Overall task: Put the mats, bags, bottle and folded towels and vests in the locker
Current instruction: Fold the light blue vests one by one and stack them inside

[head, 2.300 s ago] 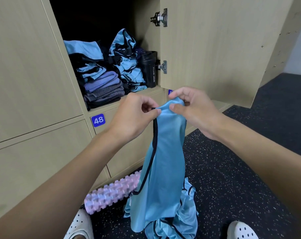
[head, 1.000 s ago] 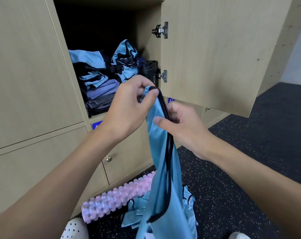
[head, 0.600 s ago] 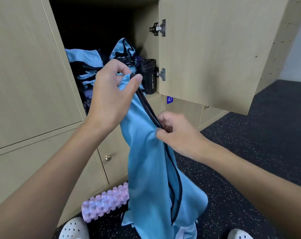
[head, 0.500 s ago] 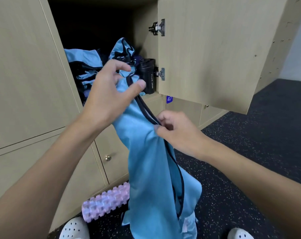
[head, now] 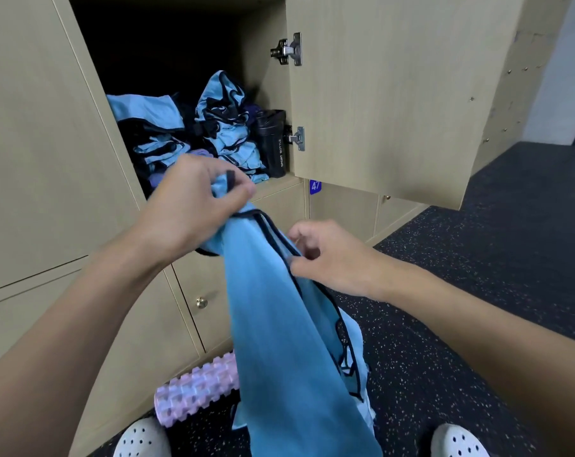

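Note:
A light blue vest (head: 279, 324) with black trim hangs in front of me, reaching down toward the floor. My left hand (head: 193, 202) grips its bunched top end just below the open locker (head: 167, 61). My right hand (head: 325, 255) pinches the black edge lower down on the right. Inside the locker lie folded blue and purple clothes (head: 154, 140), a crumpled pile of blue vests (head: 226, 120) and a black sport bottle (head: 272, 143) at the right wall.
The locker door (head: 395, 94) stands swung open to the right. A pink ridged foam roller (head: 197, 387) lies on the dark speckled floor (head: 477, 258) by the lower cabinets. My white shoes (head: 457, 441) show at the bottom edge.
My left hand has come down with the vest's top end from in front of the locker opening to just below its shelf edge. My right hand keeps its pinch on the trim.

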The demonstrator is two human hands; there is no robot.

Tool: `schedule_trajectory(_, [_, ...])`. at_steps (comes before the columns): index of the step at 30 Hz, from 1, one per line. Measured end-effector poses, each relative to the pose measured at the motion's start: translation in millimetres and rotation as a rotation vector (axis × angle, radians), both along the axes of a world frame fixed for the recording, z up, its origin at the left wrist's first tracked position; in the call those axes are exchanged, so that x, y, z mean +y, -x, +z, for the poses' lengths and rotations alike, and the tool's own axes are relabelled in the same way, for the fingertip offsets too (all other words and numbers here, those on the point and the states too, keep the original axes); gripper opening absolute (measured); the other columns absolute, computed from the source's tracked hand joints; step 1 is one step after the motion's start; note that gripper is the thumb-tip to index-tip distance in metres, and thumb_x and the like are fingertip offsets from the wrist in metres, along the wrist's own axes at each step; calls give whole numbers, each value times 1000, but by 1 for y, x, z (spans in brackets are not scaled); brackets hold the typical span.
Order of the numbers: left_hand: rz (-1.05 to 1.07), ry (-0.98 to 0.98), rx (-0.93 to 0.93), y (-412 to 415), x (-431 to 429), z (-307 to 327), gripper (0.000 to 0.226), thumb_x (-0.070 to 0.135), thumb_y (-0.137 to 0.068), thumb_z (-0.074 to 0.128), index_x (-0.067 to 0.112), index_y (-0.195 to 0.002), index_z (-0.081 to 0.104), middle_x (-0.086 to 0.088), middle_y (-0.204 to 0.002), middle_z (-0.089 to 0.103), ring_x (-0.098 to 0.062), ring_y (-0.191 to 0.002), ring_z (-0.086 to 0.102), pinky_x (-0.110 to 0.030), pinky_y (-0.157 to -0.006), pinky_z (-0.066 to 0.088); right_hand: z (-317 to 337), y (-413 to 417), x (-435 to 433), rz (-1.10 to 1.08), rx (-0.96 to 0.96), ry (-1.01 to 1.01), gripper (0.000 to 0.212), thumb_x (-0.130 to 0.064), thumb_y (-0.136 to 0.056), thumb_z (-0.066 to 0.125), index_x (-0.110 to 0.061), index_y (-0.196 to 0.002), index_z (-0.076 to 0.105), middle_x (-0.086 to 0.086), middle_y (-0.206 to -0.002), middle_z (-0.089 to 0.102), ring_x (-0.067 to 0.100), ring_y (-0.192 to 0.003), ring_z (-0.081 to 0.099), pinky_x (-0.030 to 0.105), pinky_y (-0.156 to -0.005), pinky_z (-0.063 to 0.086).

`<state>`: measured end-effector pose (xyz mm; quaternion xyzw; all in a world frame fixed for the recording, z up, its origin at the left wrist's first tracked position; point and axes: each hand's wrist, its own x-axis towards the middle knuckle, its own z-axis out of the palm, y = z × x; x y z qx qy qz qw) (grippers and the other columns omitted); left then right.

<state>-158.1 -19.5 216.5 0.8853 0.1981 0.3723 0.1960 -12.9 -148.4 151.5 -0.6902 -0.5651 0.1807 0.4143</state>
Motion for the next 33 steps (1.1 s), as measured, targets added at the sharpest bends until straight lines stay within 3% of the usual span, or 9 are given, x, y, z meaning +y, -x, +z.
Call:
schedule_trajectory(3, [73,-43,-116,2,8,2,15,27,-91,69,21,-78,71,14,-76,67,1,-69,58,-24,-67,44,0,-2,-2,-28,-18,22,24,-12,-95,59,-13,-71,54,6,-66,57,4,-50,40,21,-51,34])
schedule_trajectory(7, [-35,9,262,8,5,1,46,73,-60,77,35,-87,71,13,-91,70,-1,-87,63,-25,-79,49,4,-4,-3,-64,101,-44,11,-10,-97,55,-4,-89,61,7,-78,60,12,-70,48,29,-65,38])
schedule_trajectory(10, [-114,30,369,7,1,0,25,45,-67,85,26,-78,75,8,-72,70,0,-65,59,-18,-61,43,5,-8,-4,-71,163,-95,12,-11,-98,56,-12,-89,65,8,-78,62,11,-70,49,26,-64,38])
schedule_trajectory(14, [-4,86,108,7,5,5,11,16,-77,84,16,-72,74,11,-54,63,2,-47,52,-11,-45,39,4,-11,-9,-61,82,-75,10,-12,-96,61,-7,-89,67,12,-79,66,4,-68,52,18,-67,41])
schedule_trajectory(18, [150,87,-102,16,18,11,7,8,-83,76,4,-79,72,-10,-70,65,-8,-57,53,-27,-61,47,4,-14,-13,-99,-6,-40,15,-5,-96,56,3,-87,64,9,-77,62,8,-65,48,13,-59,38])
schedule_trajectory(25, [-64,-33,291,3,-3,-13,65,41,-68,86,28,-128,64,20,-121,63,9,-111,56,-8,-99,37,7,-14,-12,-144,130,-68,12,-13,-95,62,-4,-87,67,2,-69,57,1,-48,40,11,-47,31])
schedule_trajectory(27, [-178,77,286,-7,-14,-24,74,43,-66,84,25,-134,60,22,-125,60,23,-109,52,4,-94,30,8,-12,-10,-137,178,-97,9,-15,-94,64,-12,-86,67,0,-70,60,3,-55,46,12,-51,35])
schedule_trajectory(30, [-326,321,273,-18,-25,-35,75,41,-68,78,20,-136,57,19,-119,67,20,-108,56,-3,-97,40,10,-10,-8,-129,231,-137,13,-13,-93,64,-17,-82,66,-5,-69,62,0,-59,53,11,-59,41])
schedule_trajectory(33, [-364,379,281,-23,-30,-38,28,26,-85,74,19,-113,71,25,-72,70,14,-61,59,-3,-59,43,12,-10,-11,-126,271,-152,6,-12,-92,66,-15,-86,66,-2,-75,64,0,-64,56,11,-64,44])
